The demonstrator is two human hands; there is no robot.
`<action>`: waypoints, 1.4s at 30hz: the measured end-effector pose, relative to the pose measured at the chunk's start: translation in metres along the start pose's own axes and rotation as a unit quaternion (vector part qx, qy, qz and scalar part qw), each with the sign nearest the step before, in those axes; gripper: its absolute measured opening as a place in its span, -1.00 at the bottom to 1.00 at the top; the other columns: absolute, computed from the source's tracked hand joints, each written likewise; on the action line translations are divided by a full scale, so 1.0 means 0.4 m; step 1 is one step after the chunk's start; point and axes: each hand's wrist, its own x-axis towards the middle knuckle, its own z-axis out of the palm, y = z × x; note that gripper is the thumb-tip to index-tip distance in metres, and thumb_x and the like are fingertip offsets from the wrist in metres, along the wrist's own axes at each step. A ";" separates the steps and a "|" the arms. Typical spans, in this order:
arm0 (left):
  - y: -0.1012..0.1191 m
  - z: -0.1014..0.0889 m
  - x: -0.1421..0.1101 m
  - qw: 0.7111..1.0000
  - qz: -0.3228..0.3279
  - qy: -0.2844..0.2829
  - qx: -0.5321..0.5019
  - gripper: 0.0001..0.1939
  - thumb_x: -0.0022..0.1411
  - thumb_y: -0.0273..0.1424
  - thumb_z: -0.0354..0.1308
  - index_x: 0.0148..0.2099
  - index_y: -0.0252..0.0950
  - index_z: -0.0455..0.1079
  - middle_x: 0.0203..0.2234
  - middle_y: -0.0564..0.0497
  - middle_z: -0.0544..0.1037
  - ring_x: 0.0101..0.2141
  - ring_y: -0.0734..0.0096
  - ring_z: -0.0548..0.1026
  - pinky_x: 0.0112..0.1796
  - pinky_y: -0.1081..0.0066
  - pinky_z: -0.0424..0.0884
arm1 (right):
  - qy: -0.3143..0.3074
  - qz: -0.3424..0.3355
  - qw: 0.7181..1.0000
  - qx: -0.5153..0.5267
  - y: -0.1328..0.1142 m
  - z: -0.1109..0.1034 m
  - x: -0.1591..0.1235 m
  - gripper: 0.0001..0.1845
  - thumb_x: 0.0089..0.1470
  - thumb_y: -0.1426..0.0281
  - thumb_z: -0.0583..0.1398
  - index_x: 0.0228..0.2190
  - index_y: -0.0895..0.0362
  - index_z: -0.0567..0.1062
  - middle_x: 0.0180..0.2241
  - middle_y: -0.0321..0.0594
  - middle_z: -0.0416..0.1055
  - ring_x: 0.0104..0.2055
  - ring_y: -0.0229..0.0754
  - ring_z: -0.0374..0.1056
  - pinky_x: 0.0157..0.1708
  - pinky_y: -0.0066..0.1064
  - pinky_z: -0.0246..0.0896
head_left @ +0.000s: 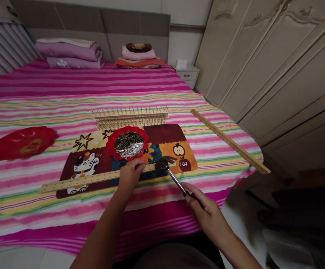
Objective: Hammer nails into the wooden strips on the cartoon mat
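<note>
My right hand [204,205] is wrapped round the dark grip of a claw hammer [175,179]. The hammer's head hovers over or rests near the right end of a long wooden strip [81,182] dotted with holes; I cannot tell if they touch. Lying on the strip, my left hand [131,172] has its fingertips pinched together, and what they hold is too small to make out. Just beyond it a red scalloped dish [110,146] holds a heap of nails [130,144]. Under strip and dish lies a patterned mat [168,134] with a cat and apples.
Wooden strips studded with upright nails [131,116] lie behind the dish. Another wooden strip [229,142] lies at the right, near the bed's edge. A red tray [24,143] is at the left. Folded bedding [69,52] sits by the headboard; a wardrobe [263,56] stands at the right.
</note>
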 end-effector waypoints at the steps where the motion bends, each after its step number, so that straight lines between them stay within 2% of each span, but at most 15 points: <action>1: 0.000 0.001 0.001 1.000 0.004 0.000 0.005 -0.88 -0.02 -0.32 0.12 -0.42 -0.21 0.45 -0.49 0.11 0.55 -0.43 0.44 0.46 -0.33 0.48 0.31 | -0.003 -0.009 1.000 -0.006 -0.008 0.004 0.006 -0.61 0.06 0.31 0.09 -0.07 0.11 0.46 -0.17 -0.21 0.52 -0.11 -0.12 0.41 -0.09 -0.33 0.29; 4: -0.002 0.005 0.002 1.000 0.009 0.000 0.015 -0.89 -0.01 -0.33 0.12 -0.42 -0.22 0.45 -0.50 0.12 0.54 -0.44 0.46 0.45 -0.34 0.49 0.30 | -0.009 -0.051 0.998 -0.032 -0.032 0.022 0.030 -0.62 0.08 0.35 0.07 -0.06 0.11 0.45 -0.21 -0.21 0.53 -0.19 -0.14 0.44 -0.17 -0.35 0.34; 9: -0.009 0.005 0.003 1.000 0.016 -0.001 0.023 -0.89 0.01 -0.34 0.11 -0.46 -0.23 0.42 -0.57 0.14 0.49 -0.48 0.49 0.41 -0.38 0.52 0.26 | -0.026 -0.135 0.988 -0.065 -0.044 0.055 0.075 -0.60 0.11 0.43 0.04 0.00 0.07 0.39 -0.10 -0.19 0.48 -0.05 -0.14 0.37 -0.05 -0.33 0.26; 12: -0.012 0.007 0.002 0.999 0.016 0.001 0.036 -0.89 0.00 -0.33 0.13 -0.50 -0.23 0.40 -0.62 0.15 0.45 -0.49 0.49 0.40 -0.41 0.52 0.24 | -0.052 -0.152 0.983 -0.085 -0.041 0.063 0.085 -0.59 0.12 0.44 0.03 0.01 0.08 0.38 -0.10 -0.18 0.47 -0.05 -0.16 0.38 -0.06 -0.36 0.26; 17: -0.009 0.004 -0.001 1.000 0.004 -0.016 0.009 -0.90 -0.01 -0.35 0.13 -0.43 -0.23 0.44 -0.55 0.12 0.51 -0.46 0.46 0.43 -0.38 0.51 0.29 | -0.020 -0.104 0.992 -0.067 -0.043 0.037 0.049 -0.62 0.11 0.37 0.06 -0.03 0.11 0.42 -0.24 -0.20 0.54 -0.22 -0.17 0.46 -0.19 -0.41 0.35; 19: -0.008 -0.009 0.003 0.999 -0.001 -0.040 -0.015 -0.85 -0.01 -0.34 0.13 -0.35 -0.24 0.46 -0.49 0.10 0.54 -0.43 0.45 0.46 -0.36 0.50 0.32 | 0.002 -0.084 0.995 -0.052 -0.038 0.018 0.026 -0.62 0.10 0.34 0.08 -0.04 0.09 0.44 -0.21 -0.21 0.54 -0.18 -0.16 0.46 -0.14 -0.41 0.33; 21: -0.009 -0.031 0.017 1.000 0.005 -0.031 -0.002 -0.80 0.02 -0.33 0.10 -0.28 -0.24 0.46 -0.43 0.07 0.55 -0.40 0.43 0.47 -0.34 0.49 0.34 | 0.023 -0.065 0.997 -0.039 -0.026 -0.001 0.008 -0.62 0.08 0.30 0.10 -0.04 0.07 0.45 -0.14 -0.20 0.52 -0.08 -0.14 0.41 -0.06 -0.39 0.28; 24: -0.009 -0.071 0.058 0.993 0.028 0.032 0.112 -0.77 0.08 -0.35 0.04 -0.24 -0.25 0.46 -0.33 0.01 0.55 -0.32 0.37 0.47 -0.24 0.44 0.34 | 0.036 -0.035 0.999 -0.020 0.002 -0.022 -0.006 -0.60 0.07 0.26 0.12 -0.04 0.05 0.45 -0.08 -0.18 0.48 0.01 -0.12 0.35 0.00 -0.36 0.22; 25: -0.007 -0.082 0.075 0.986 0.036 0.038 0.160 -0.77 0.08 -0.37 0.03 -0.24 -0.26 0.47 -0.31 -0.02 0.54 -0.28 0.34 0.47 -0.22 0.42 0.33 | 0.039 -0.026 0.999 -0.016 0.011 -0.026 -0.008 -0.59 0.07 0.25 0.12 -0.03 0.05 0.44 -0.07 -0.18 0.47 0.02 -0.12 0.34 0.01 -0.34 0.21; 29: 0.007 -0.100 0.137 0.946 0.037 -0.023 0.321 -0.74 0.07 -0.43 0.00 -0.26 -0.29 0.49 -0.28 -0.13 0.52 -0.21 0.22 0.45 -0.21 0.38 0.32 | 0.042 -0.005 0.999 -0.012 0.032 -0.025 -0.006 -0.57 0.04 0.21 0.13 -0.04 0.05 0.46 -0.06 -0.16 0.46 0.02 -0.10 0.34 -0.01 -0.34 0.22; 32: 0.020 -0.094 0.161 0.926 0.005 -0.071 0.370 -0.73 0.07 -0.43 -0.02 -0.28 -0.28 0.49 -0.26 -0.15 0.52 -0.23 0.17 0.46 -0.27 0.35 0.33 | 0.034 0.002 0.999 -0.016 0.033 -0.020 -0.007 -0.57 0.04 0.20 0.12 -0.05 0.06 0.47 -0.06 -0.16 0.46 -0.01 -0.10 0.37 -0.07 -0.39 0.28; 34: 0.024 -0.091 0.166 0.922 -0.005 -0.082 0.378 -0.74 0.07 -0.43 -0.03 -0.28 -0.28 0.48 -0.26 -0.16 0.52 -0.25 0.18 0.47 -0.30 0.36 0.32 | 0.032 0.003 0.999 -0.017 0.030 -0.019 -0.008 -0.56 0.04 0.20 0.12 -0.05 0.07 0.47 -0.07 -0.16 0.47 -0.03 -0.11 0.38 -0.09 -0.40 0.29; 38: 0.014 -0.095 0.165 0.930 0.025 -0.067 0.361 -0.77 0.08 -0.42 -0.02 -0.32 -0.29 0.46 -0.28 -0.14 0.52 -0.28 0.24 0.46 -0.32 0.39 0.30 | 0.035 0.001 0.999 -0.017 0.028 -0.021 -0.012 -0.55 0.05 0.19 0.12 -0.05 0.09 0.46 -0.08 -0.15 0.48 -0.03 -0.12 0.38 -0.07 -0.40 0.28; 42: -0.005 -0.108 0.161 0.972 0.016 -0.019 0.235 -0.84 0.03 -0.35 0.05 -0.39 -0.25 0.44 -0.44 -0.02 0.53 -0.40 0.36 0.44 -0.37 0.45 0.27 | 0.036 0.002 0.999 -0.017 0.030 -0.021 -0.012 -0.56 0.05 0.21 0.12 -0.05 0.08 0.47 -0.05 -0.15 0.45 -0.02 -0.12 0.37 -0.07 -0.38 0.27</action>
